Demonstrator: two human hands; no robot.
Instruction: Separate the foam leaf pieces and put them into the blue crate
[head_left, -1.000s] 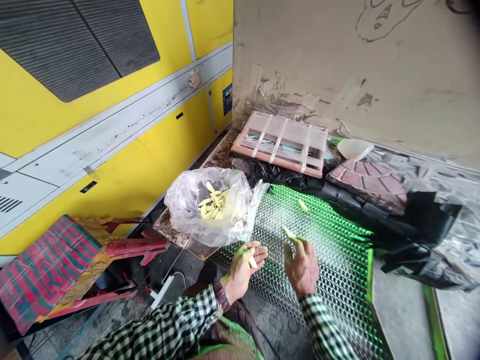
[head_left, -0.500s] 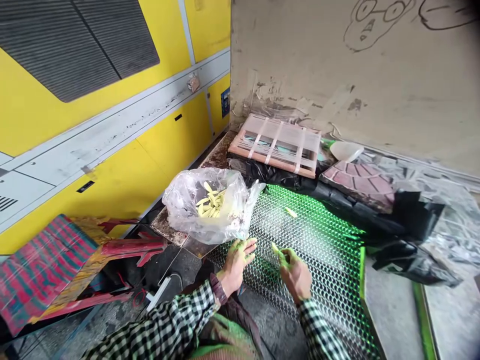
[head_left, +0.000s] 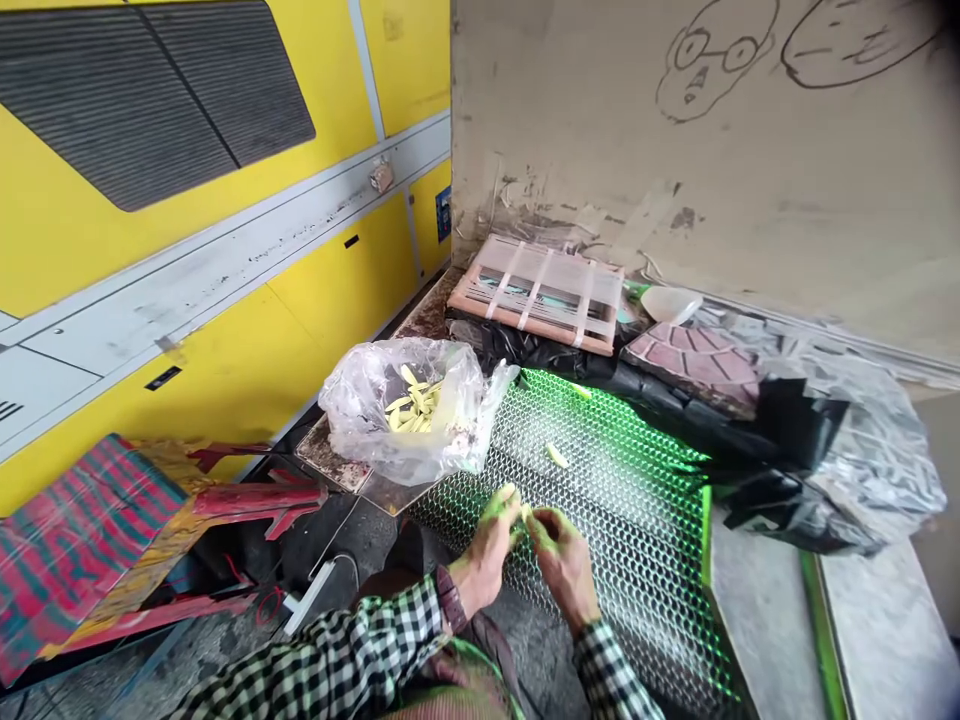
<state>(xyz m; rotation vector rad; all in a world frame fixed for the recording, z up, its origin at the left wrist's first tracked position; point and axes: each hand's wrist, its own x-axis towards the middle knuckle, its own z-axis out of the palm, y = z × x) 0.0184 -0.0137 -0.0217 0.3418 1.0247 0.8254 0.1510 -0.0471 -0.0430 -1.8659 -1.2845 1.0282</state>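
My left hand and my right hand meet over the near end of a metal mesh belt. Between their fingertips is a small pale yellow piece, mostly covered by the fingers; both hands pinch at it. Further along the mesh lies a second pale yellow piece, with another yellow piece near the far edge under green light. To the left, an open clear plastic bag holds several slim, leaf-shaped yellow pieces.
Behind the belt, a taped wooden frame lies beside a pink segmented slab and black plastic sheeting. A yellow machine stands at left, a cardboard wall behind. A seat with striped cloth is at lower left.
My hands have come together at the piece held in my right hand, and the left fingers have closed in. Another piece now lies mid-belt. The view has shifted slightly.
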